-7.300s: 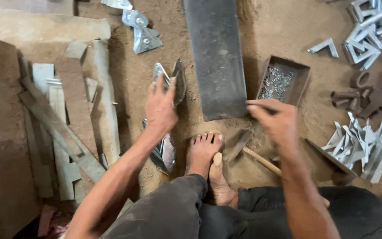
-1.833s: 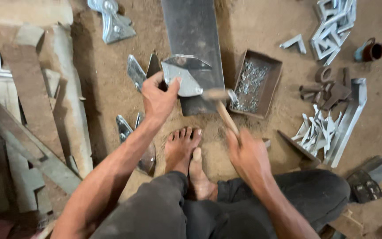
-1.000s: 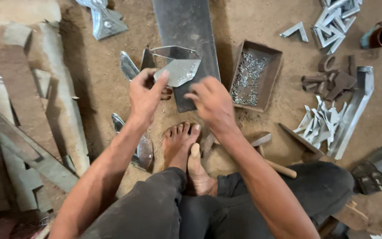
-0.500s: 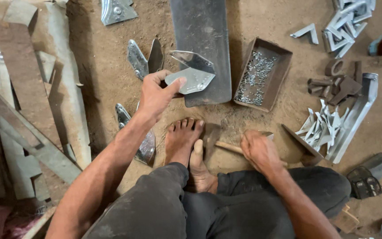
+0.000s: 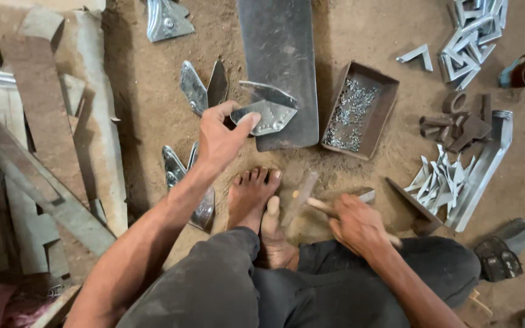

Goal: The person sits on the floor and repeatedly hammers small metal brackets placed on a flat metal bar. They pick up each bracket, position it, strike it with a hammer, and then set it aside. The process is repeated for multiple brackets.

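My left hand (image 5: 220, 141) grips a folded, pointed sheet-metal bracket (image 5: 267, 111) and holds it on the near end of a long dark steel bar (image 5: 277, 67) lying on the dirt floor. My right hand (image 5: 358, 223) is low, by my knee, closed round the wooden handle of a hammer (image 5: 308, 200) whose head rests on the ground beside my bare feet (image 5: 257, 203). A rusty metal tray of small rivets (image 5: 358, 109) sits just right of the bar.
Finished brackets lie left of my hand (image 5: 192, 88), by my forearm (image 5: 177, 173) and at the top (image 5: 166, 19). Metal strips (image 5: 50, 133) pile at the left. Cut angle pieces (image 5: 439, 179), a channel (image 5: 487, 164), rusty scraps (image 5: 457, 121), a mug (image 5: 521, 71) and a sandal (image 5: 505, 252) lie at the right.
My right hand left the bracket, dropped to the ground and took the hammer handle. My left hand keeps the bracket on the bar.
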